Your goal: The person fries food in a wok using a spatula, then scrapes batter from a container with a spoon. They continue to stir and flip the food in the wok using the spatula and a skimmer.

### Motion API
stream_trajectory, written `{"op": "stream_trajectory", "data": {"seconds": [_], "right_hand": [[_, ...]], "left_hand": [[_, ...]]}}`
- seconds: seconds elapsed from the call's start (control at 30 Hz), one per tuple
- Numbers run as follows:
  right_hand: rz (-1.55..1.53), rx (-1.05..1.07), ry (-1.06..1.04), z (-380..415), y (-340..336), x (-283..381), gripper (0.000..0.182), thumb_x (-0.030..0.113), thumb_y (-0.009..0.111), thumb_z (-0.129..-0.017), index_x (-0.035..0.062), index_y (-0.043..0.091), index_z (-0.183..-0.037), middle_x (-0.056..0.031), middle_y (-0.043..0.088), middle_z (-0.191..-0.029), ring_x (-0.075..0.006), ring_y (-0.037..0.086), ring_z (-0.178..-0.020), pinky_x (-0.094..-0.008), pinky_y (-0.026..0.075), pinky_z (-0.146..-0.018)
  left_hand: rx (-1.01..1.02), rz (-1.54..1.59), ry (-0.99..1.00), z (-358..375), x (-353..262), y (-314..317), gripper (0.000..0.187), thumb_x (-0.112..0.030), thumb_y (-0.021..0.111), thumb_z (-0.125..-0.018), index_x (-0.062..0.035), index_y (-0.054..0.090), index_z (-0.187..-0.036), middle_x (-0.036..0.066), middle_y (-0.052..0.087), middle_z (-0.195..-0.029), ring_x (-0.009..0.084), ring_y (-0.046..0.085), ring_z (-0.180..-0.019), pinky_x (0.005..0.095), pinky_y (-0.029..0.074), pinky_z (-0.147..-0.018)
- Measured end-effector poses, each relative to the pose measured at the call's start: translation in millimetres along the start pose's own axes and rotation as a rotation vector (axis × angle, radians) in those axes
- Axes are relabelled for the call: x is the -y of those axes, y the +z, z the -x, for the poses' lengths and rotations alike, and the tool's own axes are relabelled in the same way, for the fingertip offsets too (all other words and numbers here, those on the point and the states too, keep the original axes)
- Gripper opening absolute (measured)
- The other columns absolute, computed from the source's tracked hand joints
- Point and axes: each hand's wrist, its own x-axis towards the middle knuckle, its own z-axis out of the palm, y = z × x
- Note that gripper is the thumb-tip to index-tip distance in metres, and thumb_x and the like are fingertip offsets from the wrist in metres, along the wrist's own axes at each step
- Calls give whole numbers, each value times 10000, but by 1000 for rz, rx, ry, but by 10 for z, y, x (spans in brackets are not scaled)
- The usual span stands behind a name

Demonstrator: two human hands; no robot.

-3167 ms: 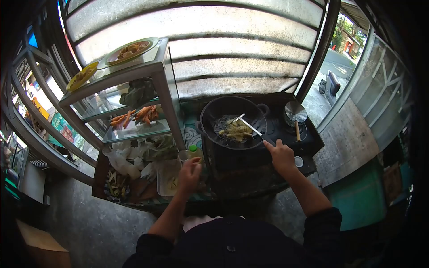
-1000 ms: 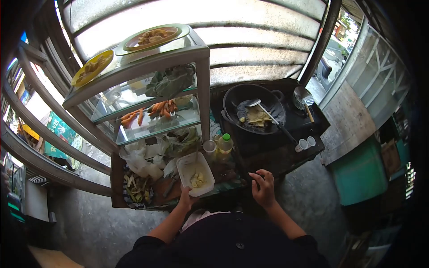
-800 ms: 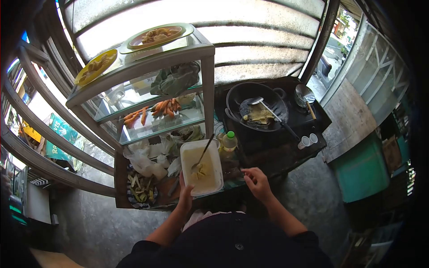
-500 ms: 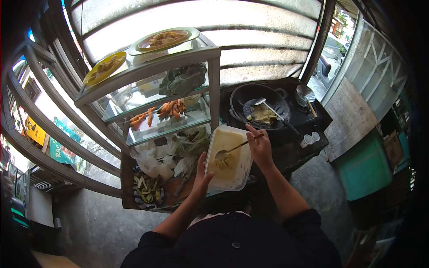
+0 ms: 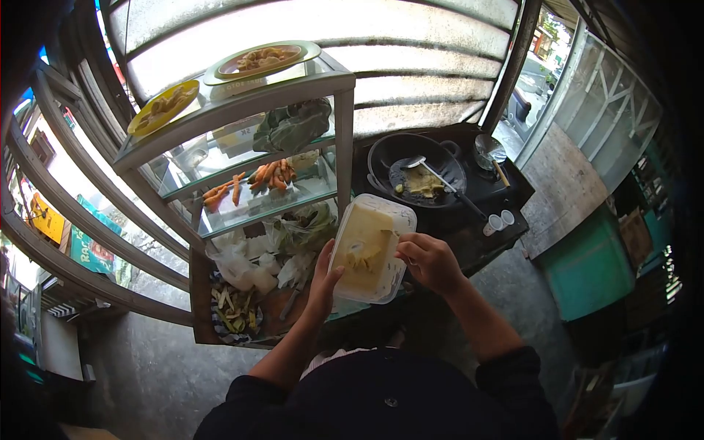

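Note:
A clear plastic tub point(image 5: 402, 282) of pale yellow batter point(image 5: 367, 224) is in front of me, tilted. My left hand point(image 5: 323, 282) grips its left side, thumb over the rim. At the tub's right side, my right hand point(image 5: 431, 262) is closed on a spoon, whose shape is blurred and mostly hidden now. Strips of food point(image 5: 361, 259) lie in the batter. Beyond the tub stands a black wok point(image 5: 381, 150) containing yellowish food point(image 5: 424, 181), with a long-handled spatula point(image 5: 440, 178) resting across it.
Left of the tub is a glass display case point(image 5: 343, 139) holding carrots point(image 5: 273, 174), with a yellow plate point(image 5: 163, 110) and an oval plate point(image 5: 308, 53) on top. Below lie plastic bags point(image 5: 238, 265), a knife point(image 5: 290, 304) and vegetable peelings point(image 5: 233, 312). Small cups point(image 5: 493, 224) and a strainer point(image 5: 490, 150) are right of the wok.
My right hand has gone from spread fingers on the spoon's handle to a closed grip lower at the tub's right side. The spoon's bowl no longer shows clearly in the batter.

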Motion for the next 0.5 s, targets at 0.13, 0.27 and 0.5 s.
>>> {"op": "stream_trajectory", "data": {"seconds": [0.13,0.27,0.5], "right_hand": [[-177,-142,257,288,148,94,39,34,578,-832,15,544,-834,-123,584,-777,-286,604,-671,-313,488,-592],[-225,-263,552,471,290,309,66,44,471,-901,10,520,-928,-101,575,-764,-180,605,-623,-267,484,-573],[-833,-467,839,555,525,377,125,71,398,-948,14,458,-1041,-86,554,-803,-159,620,-641,-243,524,-608]], "left_hand": [[-18,50,58,-17,-61,91,748,-307,544,-798,4,222,-1397,171,270,-1414,265,273,-1303,363,184,-1075],[-97,-55,155,-30,-104,244,717,-349,532,-833,3,241,-1386,165,280,-1400,271,264,-1307,365,180,-1075],[-88,-257,255,-26,4,349,715,-468,477,-876,1,250,-1367,166,255,-1387,286,237,-1309,392,153,-1079]]}}
